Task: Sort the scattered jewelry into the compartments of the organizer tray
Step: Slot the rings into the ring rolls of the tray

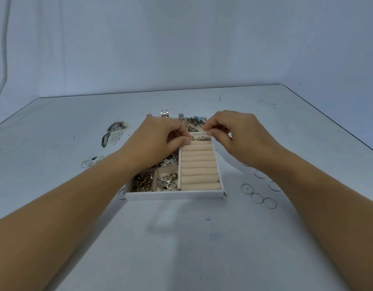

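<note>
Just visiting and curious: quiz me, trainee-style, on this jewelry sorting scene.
1. True or false: thin silver wire hoops lie on the pale grey table, right of the white organizer tray.
2. The left hand and right hand meet over: A) the far end of the beige padded ring rolls; B) the bare table; C) the tray's near wall.
3. Fill in: the near-left compartment holds ___-coloured chains.
Key: 1 true; 2 A; 3 gold.

Cool bluish light, even and moderately bright, no glare. Shadows are faint and soft: a pale patch on the table (181, 238) just near of the tray (175, 195). Wide-angle lens bows the table's far edge and stretches the near corners. Jewelry (142, 182) renders soft, with fine detail smeared.
</note>
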